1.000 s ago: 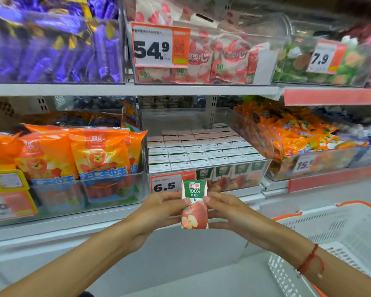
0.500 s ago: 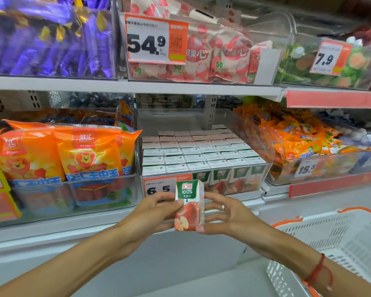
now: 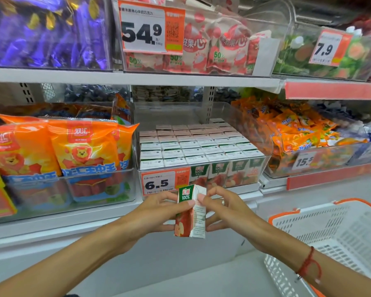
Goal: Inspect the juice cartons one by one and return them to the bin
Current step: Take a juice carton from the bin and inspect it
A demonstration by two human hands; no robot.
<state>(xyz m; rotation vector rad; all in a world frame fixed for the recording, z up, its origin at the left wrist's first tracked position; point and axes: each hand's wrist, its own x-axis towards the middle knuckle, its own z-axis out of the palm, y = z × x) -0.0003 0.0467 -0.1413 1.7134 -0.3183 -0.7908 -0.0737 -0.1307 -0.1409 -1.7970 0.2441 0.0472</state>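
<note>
My left hand (image 3: 159, 209) and right hand (image 3: 225, 209) pinch one juice carton (image 3: 191, 211) by fingertips, in front of the bin (image 3: 263, 166). Such a light grip could let it slip and drop.

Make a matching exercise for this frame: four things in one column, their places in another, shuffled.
Things:
1. carton
2. basket
3. 6.5 tag
4. 54.9 tag

Places:
A. upper shelf bin
B. front of the juice bin
C. between both hands
D. lower right

Pairs: 1-C, 2-D, 3-B, 4-A
</note>
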